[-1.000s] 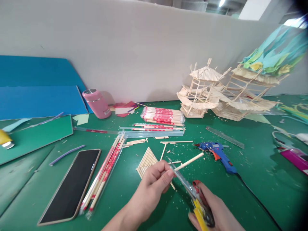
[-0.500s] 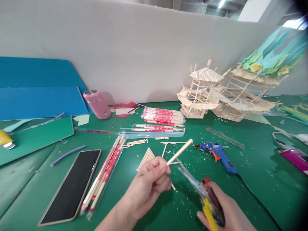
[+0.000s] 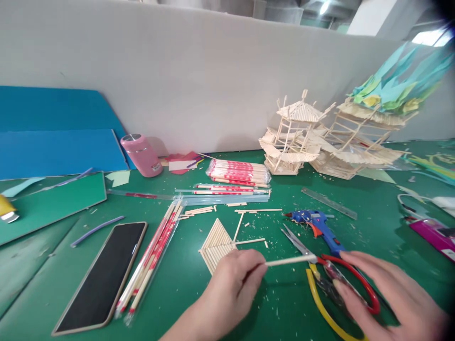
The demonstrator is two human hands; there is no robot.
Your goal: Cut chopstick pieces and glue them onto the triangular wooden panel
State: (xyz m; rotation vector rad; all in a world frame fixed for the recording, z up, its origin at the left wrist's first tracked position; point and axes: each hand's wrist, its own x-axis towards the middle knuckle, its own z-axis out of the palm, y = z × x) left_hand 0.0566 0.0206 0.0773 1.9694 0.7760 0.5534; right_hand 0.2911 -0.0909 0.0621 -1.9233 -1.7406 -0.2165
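Between the thumb and fingers of my left hand (image 3: 236,284) is a short wooden stick (image 3: 289,261), pointing right. Its far end overlaps the pivot of the scissors (image 3: 322,260) in view; whether they touch I cannot tell. The scissors have red and yellow handles and appear to lie on the table, blades slightly apart. My right hand (image 3: 387,293) is over the handles, fingers spread, fingertips near or touching the red one. Behind my left hand lies a panel of sticks glued side by side (image 3: 216,241), partly hidden, with two loose-looking sticks (image 3: 250,241) at its right corner.
A blue glue gun (image 3: 316,225) lies just behind the scissors. Wrapped chopstick packs (image 3: 152,265), a phone (image 3: 103,274) and a pink flask (image 3: 142,156) stand or lie leftward. Stick-built pavilion models (image 3: 298,137) stand at the back right, near a clear ruler (image 3: 329,202).
The scissors have gone from my right hand's grip down to the table, and its fingers have spread. My left hand has lowered and turned the stick nearly level, uncovering more of the panel.
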